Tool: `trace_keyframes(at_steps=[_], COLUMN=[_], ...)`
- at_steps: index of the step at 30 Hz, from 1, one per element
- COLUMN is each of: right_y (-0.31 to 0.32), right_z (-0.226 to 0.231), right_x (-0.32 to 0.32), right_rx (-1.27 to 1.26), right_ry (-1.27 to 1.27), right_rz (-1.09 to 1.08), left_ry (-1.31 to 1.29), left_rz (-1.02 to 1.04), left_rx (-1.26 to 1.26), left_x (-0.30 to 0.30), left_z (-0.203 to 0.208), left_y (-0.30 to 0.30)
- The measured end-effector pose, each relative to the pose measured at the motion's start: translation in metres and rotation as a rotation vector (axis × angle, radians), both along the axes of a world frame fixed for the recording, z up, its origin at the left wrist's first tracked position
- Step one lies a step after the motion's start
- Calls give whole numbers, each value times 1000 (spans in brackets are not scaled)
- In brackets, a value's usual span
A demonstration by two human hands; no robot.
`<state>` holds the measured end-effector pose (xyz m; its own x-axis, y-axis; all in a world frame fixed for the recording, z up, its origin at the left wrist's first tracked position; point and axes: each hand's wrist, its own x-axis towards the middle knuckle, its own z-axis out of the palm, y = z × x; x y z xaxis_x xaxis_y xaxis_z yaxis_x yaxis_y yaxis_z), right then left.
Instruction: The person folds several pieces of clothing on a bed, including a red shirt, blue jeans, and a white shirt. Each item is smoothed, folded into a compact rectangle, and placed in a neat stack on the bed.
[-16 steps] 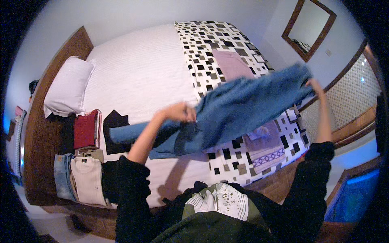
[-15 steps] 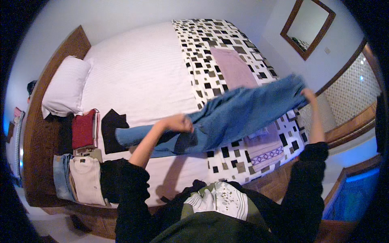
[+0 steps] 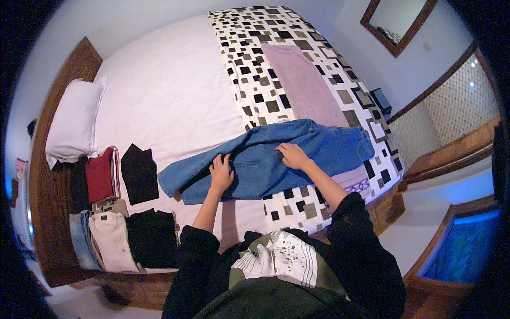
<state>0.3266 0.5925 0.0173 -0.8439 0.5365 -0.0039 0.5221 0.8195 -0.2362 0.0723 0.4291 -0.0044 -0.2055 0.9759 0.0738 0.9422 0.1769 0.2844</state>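
Note:
A pair of blue jeans lies lengthwise over the near side of the bed, its waist end to the right and its leg ends to the left. My left hand rests on the legs with its fingers spread. Farther right, my right hand touches the middle of the denim, fingers reaching left and slightly bent. Beneath the waist end, part of a pink towel with a patterned purple border is covered by the jeans.
Folded black cloth lies left of the jeans. Toward the wooden headboard are a red folded stack, a cream shirt, light-blue jeans, black folded clothes and a white pillow. A checkered blanket covers the bed's right part.
The jeans have come down from the air and now lie on the bed. My right hand has left the far right end and moved left to their middle; my left hand has opened.

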Motion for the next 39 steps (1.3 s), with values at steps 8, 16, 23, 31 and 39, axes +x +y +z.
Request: trace_keyframes(at_steps=[8,16,23,31,39], right_y=[59,93,134,164,174], right_z=[29,57,90,29,32], right_x=[28,76,62,55,62], right_rx=[229,-22,62,236,182], right_ry=[-435,-327,-350,-315,-171], right_rz=[149,194,85,101,-130], left_ry=[207,-270,-256,-13,124], left_rz=[-303,-66,-52,102,18], left_rx=[-214,-305,-159,178,-274], left_x=[-90,-91,-198,-198,-260], left_z=[9,40,85,61,42], left_y=[-5,-19,22,72,138])
